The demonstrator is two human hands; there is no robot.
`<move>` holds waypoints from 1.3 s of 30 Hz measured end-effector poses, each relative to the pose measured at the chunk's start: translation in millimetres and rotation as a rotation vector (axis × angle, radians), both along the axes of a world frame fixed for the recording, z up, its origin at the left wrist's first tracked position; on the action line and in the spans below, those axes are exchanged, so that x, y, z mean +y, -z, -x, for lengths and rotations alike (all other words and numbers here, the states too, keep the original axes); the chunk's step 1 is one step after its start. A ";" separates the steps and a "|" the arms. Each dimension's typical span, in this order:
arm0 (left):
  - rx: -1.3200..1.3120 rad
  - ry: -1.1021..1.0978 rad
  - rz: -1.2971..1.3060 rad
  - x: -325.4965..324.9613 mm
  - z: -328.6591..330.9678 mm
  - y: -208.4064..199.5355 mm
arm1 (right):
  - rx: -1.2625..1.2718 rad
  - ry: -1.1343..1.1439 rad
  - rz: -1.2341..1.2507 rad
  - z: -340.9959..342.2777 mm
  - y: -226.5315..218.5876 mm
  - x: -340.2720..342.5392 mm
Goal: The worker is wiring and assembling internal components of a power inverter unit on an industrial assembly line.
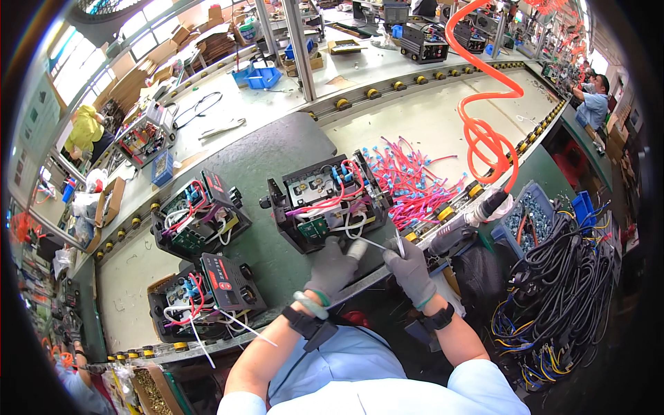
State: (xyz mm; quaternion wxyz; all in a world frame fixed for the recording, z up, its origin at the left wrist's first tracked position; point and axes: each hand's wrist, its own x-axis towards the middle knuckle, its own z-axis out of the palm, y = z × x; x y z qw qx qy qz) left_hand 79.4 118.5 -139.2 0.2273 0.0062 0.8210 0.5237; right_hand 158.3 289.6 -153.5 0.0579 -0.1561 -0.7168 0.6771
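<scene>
An open black welding machine chassis point(330, 197) stands on the dark green mat in front of me, with red wires, blue parts, a green circuit board and white cables showing. My left hand point(332, 268), in a grey glove, lies against its near edge, thumb and fingers apart. My right hand point(411, 273), also gloved, is closed around a small slim metal tool that looks like cutters point(400, 243); its handles are hidden in the palm. A thin white cable tie tail point(370, 242) runs from the chassis toward the right hand.
Two similar chassis point(197, 214) point(204, 297) sit to the left, the nearer with long white ties sticking out. Red wires with blue ends point(411, 180) lie heaped beyond. A power screwdriver point(453, 234), a blue bin of screws point(529, 218) and black cables point(553, 290) are at right; an orange coiled hose point(477, 131) hangs.
</scene>
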 end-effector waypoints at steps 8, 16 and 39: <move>0.135 -0.100 -0.002 8.5 5.0 3.6 | 0.132 -0.017 -0.085 4.8 -17.5 -10.1; -0.341 -0.038 -0.243 -37.7 16.4 -16.2 | 0.235 0.042 -0.777 31.3 18.3 -21.7; 0.566 -0.284 -0.191 -20.8 -6.4 48.7 | -0.191 -0.283 0.515 47.5 -13.5 -47.2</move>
